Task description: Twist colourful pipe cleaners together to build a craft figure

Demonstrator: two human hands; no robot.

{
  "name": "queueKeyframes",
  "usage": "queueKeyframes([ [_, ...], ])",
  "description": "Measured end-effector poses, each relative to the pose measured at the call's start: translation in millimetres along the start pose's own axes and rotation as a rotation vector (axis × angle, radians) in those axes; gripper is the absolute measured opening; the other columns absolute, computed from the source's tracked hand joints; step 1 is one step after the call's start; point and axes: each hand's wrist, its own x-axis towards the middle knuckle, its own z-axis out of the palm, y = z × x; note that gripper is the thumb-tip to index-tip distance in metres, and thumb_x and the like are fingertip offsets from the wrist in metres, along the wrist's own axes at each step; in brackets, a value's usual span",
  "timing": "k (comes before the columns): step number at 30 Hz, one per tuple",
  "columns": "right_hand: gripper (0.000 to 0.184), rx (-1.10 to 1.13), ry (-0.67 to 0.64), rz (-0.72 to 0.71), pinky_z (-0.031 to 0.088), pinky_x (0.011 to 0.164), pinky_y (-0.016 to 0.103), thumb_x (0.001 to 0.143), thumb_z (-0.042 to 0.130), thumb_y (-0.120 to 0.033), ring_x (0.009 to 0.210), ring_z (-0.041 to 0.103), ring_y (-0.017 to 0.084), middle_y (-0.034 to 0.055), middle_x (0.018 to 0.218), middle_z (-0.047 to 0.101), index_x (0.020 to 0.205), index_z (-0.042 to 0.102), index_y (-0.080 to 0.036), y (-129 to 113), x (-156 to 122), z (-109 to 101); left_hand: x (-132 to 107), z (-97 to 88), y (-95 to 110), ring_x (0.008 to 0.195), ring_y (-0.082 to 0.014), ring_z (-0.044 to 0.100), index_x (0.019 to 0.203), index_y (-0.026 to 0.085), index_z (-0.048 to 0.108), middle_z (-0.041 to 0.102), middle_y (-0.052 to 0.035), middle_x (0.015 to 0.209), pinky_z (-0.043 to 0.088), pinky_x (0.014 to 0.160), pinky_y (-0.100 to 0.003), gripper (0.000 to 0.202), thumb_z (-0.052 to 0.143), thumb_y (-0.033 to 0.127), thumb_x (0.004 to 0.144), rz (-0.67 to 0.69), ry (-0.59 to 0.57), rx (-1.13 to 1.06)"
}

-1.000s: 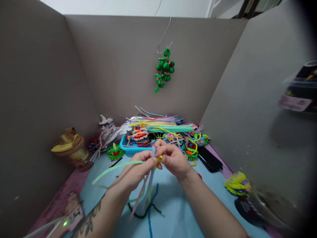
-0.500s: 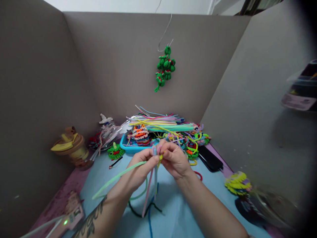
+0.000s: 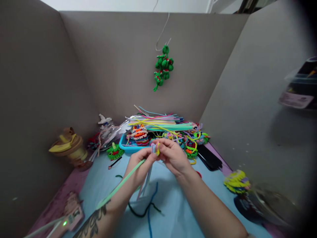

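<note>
My left hand (image 3: 139, 165) and my right hand (image 3: 173, 157) meet above the blue mat (image 3: 173, 205), both pinched on a small bundle of pipe cleaners (image 3: 155, 148). The bundle shows a yellow and a pale blue tip between my fingertips. A long light-green pipe cleaner (image 3: 119, 186) trails from it down to the left, over my left forearm. Pink and white strands (image 3: 145, 185) hang below my left hand. Loose dark green and blue pipe cleaners (image 3: 148, 208) lie on the mat beneath.
A blue tray (image 3: 125, 145) with finished figures and a heap of coloured pipe cleaners (image 3: 160, 124) sits at the back. A green figure (image 3: 114, 151), a yellow-brown holder (image 3: 70, 148), a black phone (image 3: 210, 157) and a yellow figure (image 3: 236, 181) surround the mat. Green figures (image 3: 163, 66) hang on the grey partition.
Both hands rose slightly and drew closer together on the bundle. The light-green pipe cleaner swung down to the lower left, and the hanging strands shortened.
</note>
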Motion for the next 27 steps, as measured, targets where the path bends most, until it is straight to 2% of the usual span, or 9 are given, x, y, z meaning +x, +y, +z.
queueKeyframes([
  [3, 0.029, -0.091, -0.086, -0.008, 0.037, 0.047, 0.019, 0.065, 0.077, -0.036, 0.054, 0.048, 0.007, 0.0009, 0.068, 0.062, 0.087, 0.072, -0.017, -5, 1, -8, 0, -4.7, 1, 0.070, -0.0154, 0.053, 0.065, 0.016, 0.063, 0.062, -0.0004, 0.068, 0.038, 0.065, -0.023, 0.026, 0.055, 0.034, 0.081, -0.037, -0.039, 0.052],
  [6, 0.032, -0.152, -0.235, -0.008, 0.041, 0.049, 0.021, 0.065, 0.077, -0.037, 0.055, 0.053, 0.009, 0.0013, 0.070, 0.062, 0.091, 0.072, -0.018, -8, 2, -16, 0, -8.0, 0, 0.065, -0.0147, 0.049, 0.058, 0.016, 0.058, 0.058, 0.0000, 0.062, 0.035, 0.061, -0.023, 0.030, 0.054, 0.036, 0.080, -0.113, -0.135, 0.036],
  [8, 0.026, -0.182, -0.305, -0.034, 0.042, 0.047, 0.021, 0.065, 0.077, -0.035, 0.051, 0.053, 0.009, 0.0003, 0.066, 0.061, 0.084, 0.072, -0.017, -9, 4, -20, 1, -8.3, -1, 0.065, -0.0145, 0.048, 0.056, 0.015, 0.056, 0.058, -0.0007, 0.064, 0.034, 0.060, -0.024, 0.032, 0.054, 0.037, 0.079, -0.152, -0.210, -0.017],
  [11, 0.020, -0.211, -0.301, -0.090, 0.043, 0.045, 0.022, 0.064, 0.078, -0.032, 0.048, 0.054, 0.009, -0.0006, 0.060, 0.059, 0.072, 0.069, -0.016, -10, 7, -25, 3, -6.9, -3, 0.070, -0.0162, 0.050, 0.056, 0.015, 0.056, 0.061, -0.0027, 0.069, 0.035, 0.063, -0.024, 0.034, 0.053, 0.039, 0.080, -0.160, -0.245, -0.096],
  [14, 0.019, -0.287, -0.179, -0.174, 0.044, 0.046, 0.021, 0.065, 0.077, -0.031, 0.049, 0.054, 0.009, -0.0006, 0.060, 0.061, 0.071, 0.067, -0.016, -12, 10, -30, 6, -7.4, -4, 0.070, -0.0174, 0.052, 0.057, 0.016, 0.057, 0.061, -0.0026, 0.067, 0.036, 0.065, -0.026, 0.034, 0.053, 0.041, 0.080, -0.162, -0.230, -0.079],
  [17, 0.012, -0.397, 0.069, -0.326, 0.043, 0.050, 0.020, 0.068, 0.073, -0.028, 0.051, 0.053, 0.009, -0.0019, 0.059, 0.060, 0.071, 0.068, -0.017, -19, 13, -38, 7, -12.7, -8, 0.065, -0.0172, 0.051, 0.058, 0.017, 0.060, 0.061, -0.0018, 0.064, 0.037, 0.061, -0.025, 0.033, 0.055, 0.043, 0.078, -0.157, -0.171, 0.003],
  [20, 0.011, -0.480, 0.279, -0.431, 0.043, 0.050, 0.021, 0.068, 0.071, -0.026, 0.051, 0.053, 0.010, -0.0022, 0.057, 0.060, 0.072, 0.067, -0.017, -30, 15, -52, 10, -22.3, -15, 0.052, -0.0141, 0.046, 0.064, 0.019, 0.066, 0.056, 0.0008, 0.052, 0.032, 0.049, -0.023, 0.030, 0.056, 0.044, 0.077, -0.159, -0.156, 0.102],
  [23, 0.011, -0.534, 0.379, -0.502, 0.042, 0.049, 0.022, 0.068, 0.071, -0.027, 0.050, 0.053, 0.010, -0.0024, 0.055, 0.059, 0.071, 0.067, -0.017, -40, 17, -68, 15, -34.7, -19, 0.046, -0.0127, 0.043, 0.067, 0.019, 0.070, 0.055, 0.0012, 0.049, 0.030, 0.044, -0.022, 0.029, 0.058, 0.043, 0.075, -0.155, -0.253, 0.187],
  [27, 0.015, -0.489, 0.449, -0.545, 0.041, 0.048, 0.023, 0.064, 0.073, -0.028, 0.047, 0.051, 0.010, -0.0030, 0.054, 0.058, 0.069, 0.066, -0.016, -47, 21, -87, 22, -52.7, -21, 0.060, -0.0160, 0.054, 0.072, 0.020, 0.073, 0.064, -0.0010, 0.063, 0.036, 0.053, -0.021, 0.029, 0.056, 0.043, 0.077, -0.138, -0.315, 0.264],
])
